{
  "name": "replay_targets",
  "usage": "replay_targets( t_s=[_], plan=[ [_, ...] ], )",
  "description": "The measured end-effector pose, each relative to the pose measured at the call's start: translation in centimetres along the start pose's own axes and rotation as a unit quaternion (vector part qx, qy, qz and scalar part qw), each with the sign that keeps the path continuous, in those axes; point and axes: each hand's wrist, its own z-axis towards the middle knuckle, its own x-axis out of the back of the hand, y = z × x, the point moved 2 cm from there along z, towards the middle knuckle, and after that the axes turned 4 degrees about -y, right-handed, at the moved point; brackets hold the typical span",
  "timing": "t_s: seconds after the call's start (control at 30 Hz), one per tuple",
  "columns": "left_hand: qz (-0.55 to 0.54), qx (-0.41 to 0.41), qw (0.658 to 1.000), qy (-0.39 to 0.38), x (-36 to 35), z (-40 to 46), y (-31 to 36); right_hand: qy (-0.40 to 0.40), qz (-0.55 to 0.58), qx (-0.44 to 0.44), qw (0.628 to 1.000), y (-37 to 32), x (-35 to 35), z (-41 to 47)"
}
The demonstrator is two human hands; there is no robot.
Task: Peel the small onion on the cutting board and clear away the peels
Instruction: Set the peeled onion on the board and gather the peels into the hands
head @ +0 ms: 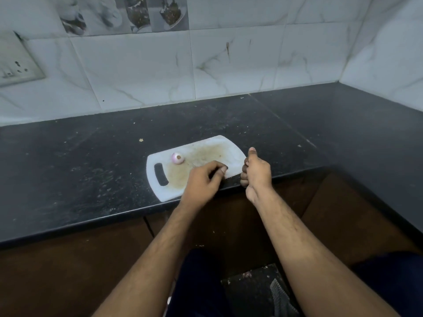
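A small peeled onion (177,158), white with a purple tinge, rests on the left part of a white, stained cutting board (220,141) near its handle slot. My left hand (203,180) lies on the board's front right part, fingers curled, tips pressing down at the board's edge on a small dark bit. My right hand (257,173) hovers just off the board's right corner at the counter's front edge, with fingers curled in and thumb up. What its palm holds is hidden.
The board sits on a black stone counter (91,168) that turns a corner at the right. Tiled walls stand behind, with a switch socket (16,62) at the far left. Small crumbs dot the counter. Brown cabinet fronts lie below the edge.
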Motion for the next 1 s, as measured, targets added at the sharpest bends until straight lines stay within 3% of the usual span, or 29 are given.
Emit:
replay_targets(
  t_s=[0.17, 0.5, 0.63, 0.8, 1.0],
  plan=[
    [-0.083, 0.113, 0.988, 0.059, 2.0, 0.8, -1.1, 0.023, 0.034, -0.071, 0.997, -0.4, -0.3, 0.6],
    [-0.197, 0.142, 0.964, 0.113, -1.2, -5.0, 1.7, 0.004, 0.051, -0.101, 0.993, 2.0, -0.5, -3.8],
    [-0.364, 0.234, 0.884, 0.178, -2.1, -9.5, 2.0, -0.023, 0.143, -0.150, 0.978, 4.5, -0.8, -7.9],
    [-0.562, 0.283, 0.743, 0.228, -1.1, -13.4, 4.7, -0.053, 0.222, -0.223, 0.948, 6.4, -2.0, -13.3],
    [-0.595, 0.287, 0.703, 0.263, 0.3, -15.8, 6.5, -0.058, 0.286, -0.236, 0.927, 8.1, -3.9, -17.1]
  ],
)
